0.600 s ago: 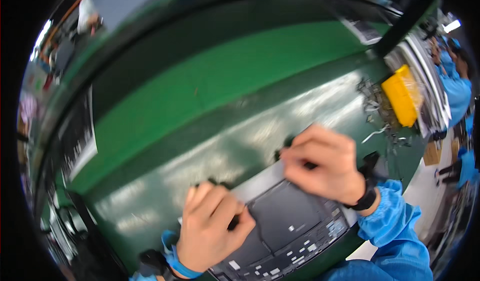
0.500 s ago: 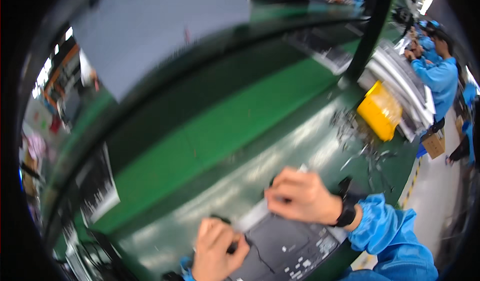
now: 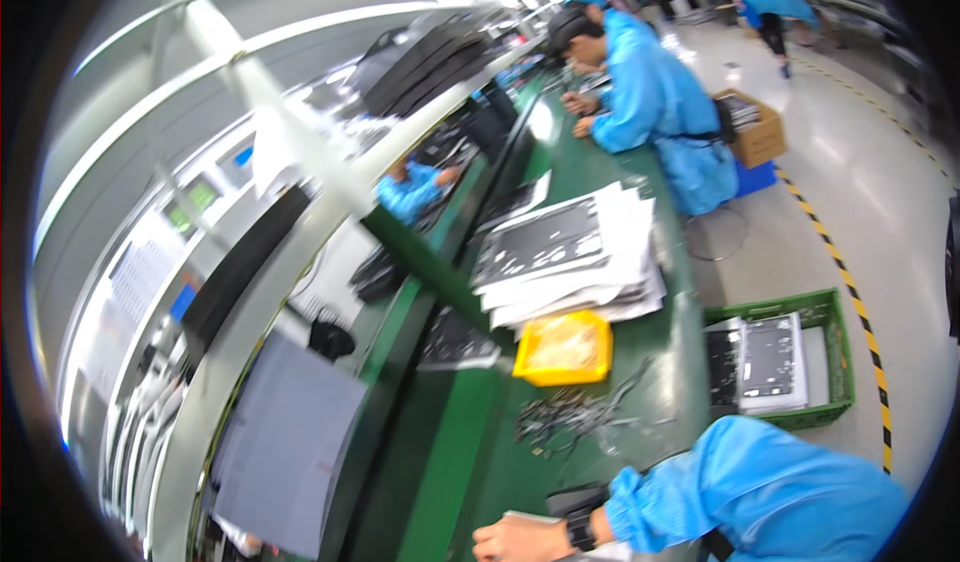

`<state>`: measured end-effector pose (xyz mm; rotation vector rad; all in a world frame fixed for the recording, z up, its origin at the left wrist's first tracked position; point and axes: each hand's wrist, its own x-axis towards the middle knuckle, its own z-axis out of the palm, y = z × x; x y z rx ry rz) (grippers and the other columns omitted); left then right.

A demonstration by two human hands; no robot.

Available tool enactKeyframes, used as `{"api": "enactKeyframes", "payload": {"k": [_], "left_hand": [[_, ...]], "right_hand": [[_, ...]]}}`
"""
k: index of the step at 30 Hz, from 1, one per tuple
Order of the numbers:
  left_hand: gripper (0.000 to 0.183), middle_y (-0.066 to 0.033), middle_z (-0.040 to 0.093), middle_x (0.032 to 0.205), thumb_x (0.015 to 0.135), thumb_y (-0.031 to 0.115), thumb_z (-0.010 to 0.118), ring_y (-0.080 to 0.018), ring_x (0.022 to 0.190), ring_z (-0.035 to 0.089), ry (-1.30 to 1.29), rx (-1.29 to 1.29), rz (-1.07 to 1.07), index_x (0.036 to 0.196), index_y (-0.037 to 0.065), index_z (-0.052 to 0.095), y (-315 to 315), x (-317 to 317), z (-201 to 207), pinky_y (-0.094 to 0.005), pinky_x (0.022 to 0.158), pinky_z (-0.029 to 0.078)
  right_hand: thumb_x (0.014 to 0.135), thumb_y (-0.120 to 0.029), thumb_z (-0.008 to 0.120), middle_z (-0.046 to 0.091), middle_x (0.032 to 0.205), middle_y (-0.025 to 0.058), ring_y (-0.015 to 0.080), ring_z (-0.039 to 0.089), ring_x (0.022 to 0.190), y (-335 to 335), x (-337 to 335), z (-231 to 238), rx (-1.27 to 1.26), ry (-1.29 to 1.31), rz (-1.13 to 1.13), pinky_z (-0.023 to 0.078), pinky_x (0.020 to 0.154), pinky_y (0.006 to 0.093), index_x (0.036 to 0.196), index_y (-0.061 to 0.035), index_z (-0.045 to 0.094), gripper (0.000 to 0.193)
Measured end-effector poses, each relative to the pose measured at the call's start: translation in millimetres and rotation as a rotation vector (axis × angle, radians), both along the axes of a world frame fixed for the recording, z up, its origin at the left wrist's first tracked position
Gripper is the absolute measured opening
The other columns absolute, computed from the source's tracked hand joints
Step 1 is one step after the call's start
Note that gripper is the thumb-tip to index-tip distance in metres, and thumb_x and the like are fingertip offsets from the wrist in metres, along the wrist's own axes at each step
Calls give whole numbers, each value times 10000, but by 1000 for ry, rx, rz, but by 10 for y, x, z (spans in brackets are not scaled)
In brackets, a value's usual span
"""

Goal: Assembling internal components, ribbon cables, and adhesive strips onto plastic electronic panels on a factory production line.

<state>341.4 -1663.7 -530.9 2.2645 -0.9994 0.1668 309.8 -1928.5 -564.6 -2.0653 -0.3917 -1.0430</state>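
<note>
My right hand [image 3: 520, 540] comes in at the lower edge, a dark band with a square face round its wrist. Its fingers are curled; the lower edge cuts them off, and I cannot make out what they hold. A pale flat edge shows just behind the knuckles. Next to the wrist sits a black object [image 3: 578, 500] of a kind I cannot tell. Farther up the green bench lies a heap of small metal parts [image 3: 570, 417]. Behind that heap stands a yellow bin [image 3: 560, 376] with clear plastic in it. My left hand is out of the picture.
A stack of white sheets [image 3: 630, 292] with dark panels rises behind the bin, near a green post [image 3: 420, 267]. Right of the bench a green crate [image 3: 800, 419] holds panels. A co-worker in blue [image 3: 650, 102] sits farther along, near a cardboard box [image 3: 765, 142].
The view has swung up and to the right. My left hand and the dark panel under my hands have left the picture; my right hand now shows only at the lower edge.
</note>
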Motion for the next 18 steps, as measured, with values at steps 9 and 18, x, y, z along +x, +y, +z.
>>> {"api": "enactKeyframes", "payload": {"k": [9, 18], "left_hand": [[207, -280, 703, 929, 1011, 129, 651, -464, 846, 667, -381, 4, 82, 994, -75, 680, -559, 1372, 16, -482, 801, 545], [272, -279, 696, 897, 1016, 217, 654, -469, 849, 662, -395, 78, 99, 958, -47, 683, -1137, 2788, -244, -505, 780, 518]], "right_hand": [[847, -265, 664, 687, 817, 166, 381, 697, 767, -263, 275, -48, 84, 93, -198, 562, 663, 482, 785, -39, 692, 237], [852, -265, 679, 689, 812, 187, 410, 684, 735, -243, 403, -136, 173, 17, -229, 544, 666, 517, 871, -41, 732, 231]]}}
